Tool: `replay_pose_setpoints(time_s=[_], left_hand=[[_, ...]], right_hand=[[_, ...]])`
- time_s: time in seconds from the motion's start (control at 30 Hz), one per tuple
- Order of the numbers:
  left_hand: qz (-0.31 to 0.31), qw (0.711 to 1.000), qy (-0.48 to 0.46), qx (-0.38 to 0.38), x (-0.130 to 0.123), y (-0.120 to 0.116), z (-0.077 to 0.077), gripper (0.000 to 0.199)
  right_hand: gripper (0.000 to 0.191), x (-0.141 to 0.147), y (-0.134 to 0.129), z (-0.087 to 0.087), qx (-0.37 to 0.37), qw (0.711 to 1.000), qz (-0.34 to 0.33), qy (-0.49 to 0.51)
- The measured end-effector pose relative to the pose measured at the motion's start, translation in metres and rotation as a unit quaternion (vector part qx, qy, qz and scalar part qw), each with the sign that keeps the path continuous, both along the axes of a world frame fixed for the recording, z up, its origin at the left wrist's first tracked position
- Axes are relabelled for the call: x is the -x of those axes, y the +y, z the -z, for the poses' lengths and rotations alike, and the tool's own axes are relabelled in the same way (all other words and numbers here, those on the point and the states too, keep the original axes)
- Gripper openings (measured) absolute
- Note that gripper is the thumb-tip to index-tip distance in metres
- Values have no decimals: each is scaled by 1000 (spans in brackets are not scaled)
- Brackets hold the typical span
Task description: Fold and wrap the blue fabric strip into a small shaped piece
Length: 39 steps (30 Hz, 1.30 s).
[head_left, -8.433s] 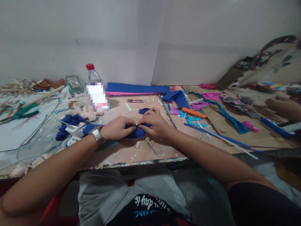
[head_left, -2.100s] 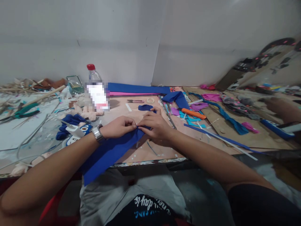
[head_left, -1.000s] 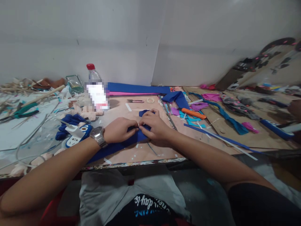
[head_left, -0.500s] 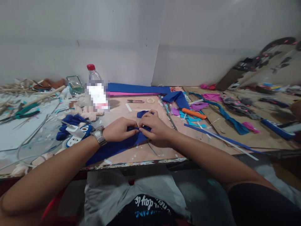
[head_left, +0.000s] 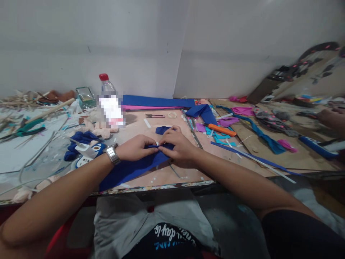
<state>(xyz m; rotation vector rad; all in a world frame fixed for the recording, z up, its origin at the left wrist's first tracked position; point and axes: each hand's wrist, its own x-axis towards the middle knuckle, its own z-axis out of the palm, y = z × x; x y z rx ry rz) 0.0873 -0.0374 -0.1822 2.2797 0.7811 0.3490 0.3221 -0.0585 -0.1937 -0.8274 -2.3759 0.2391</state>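
A long piece of dark blue fabric lies over the front part of the table, its far end bunched between my fingers. My left hand, with a metal watch on the wrist, pinches a fold of it. Close beside, almost touching, my right hand grips the same fabric with thumb and fingertips. A small end of blue cloth shows just beyond the right fingers. Small snips and a ring of pale tape lie behind my hands.
A red-capped bottle stands at the back. Left are a blue-and-white glue gun, green-handled pliers and blue fabric bundles. Right are an orange cutter, coloured scraps and a blue strip. Another person's hand shows far right.
Both my hands stay pinched on the blue fabric, shifted very slightly left. At the far right, the other person's hand has come further into view.
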Motion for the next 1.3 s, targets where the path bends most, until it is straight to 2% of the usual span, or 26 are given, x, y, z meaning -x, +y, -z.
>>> replay_pose_setpoints(time_s=[0.2,0.4,0.63,0.8,0.97,1.13,1.3], left_hand=[[6,1000,-5,-5,1,1,1,33],[5,999,-24,28,2,2,0,35],[17,999,-26,40,2,4,2,36],[10,997,-39,73,3,6,0,27],[13,997,-38,63,4,8,-2,23],[-7,999,-27,33,6,10,0,27],[-28,998,-24,56,8,14,1,32]], right_hand=[[15,1,1,1,3,1000,-3,12],[16,1,1,1,4,1000,12,11],[12,1,2,3,6,1000,-5,17],[13,-1,5,7,-2,1000,8,29],[15,-3,8,9,-1,999,20,32],[14,-3,9,9,-4,999,25,41],[13,-3,10,8,-9,998,29,51]])
